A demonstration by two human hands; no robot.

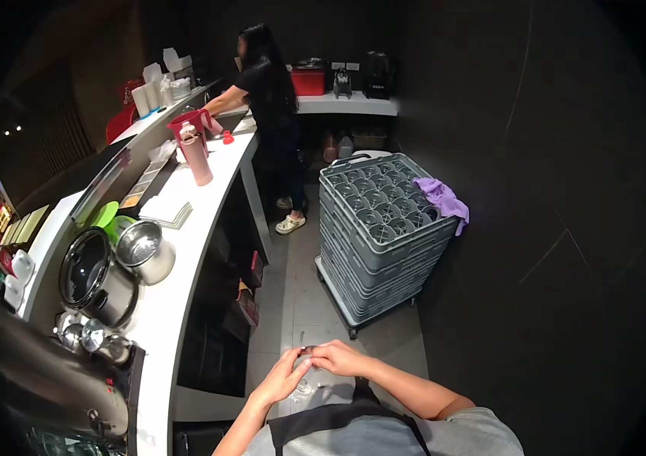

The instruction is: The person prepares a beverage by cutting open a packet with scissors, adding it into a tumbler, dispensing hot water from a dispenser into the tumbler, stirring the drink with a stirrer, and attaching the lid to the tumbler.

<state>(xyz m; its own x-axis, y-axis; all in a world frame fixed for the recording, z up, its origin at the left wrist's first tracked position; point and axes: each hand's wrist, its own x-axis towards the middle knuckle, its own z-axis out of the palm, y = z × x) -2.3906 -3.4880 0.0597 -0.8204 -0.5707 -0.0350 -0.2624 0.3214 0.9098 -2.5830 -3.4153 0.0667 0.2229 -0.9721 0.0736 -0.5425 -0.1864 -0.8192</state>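
Both hands are together low in the middle of the head view, in front of a dark apron. My left hand (pixel 283 375) and my right hand (pixel 339 358) close their fingers round a small item between them, which has a dark top and a clear lower part; it is too small to name surely. Beyond the hands stands a wheeled stack of grey racks (pixel 383 262), its top rack holding rows of glasses (pixel 386 199). A purple cloth (pixel 443 201) hangs over the right corner of that rack.
A curved white counter (pixel 186 285) runs along the left, bearing a large pot (pixel 95 273), a steel pot (pixel 146 251), napkins (pixel 167 211), a pink bottle (pixel 197 159) and a red pitcher (pixel 188 121). A person in dark clothes (pixel 270 99) stands at its far end. Dark wall (pixel 535 228) at right.
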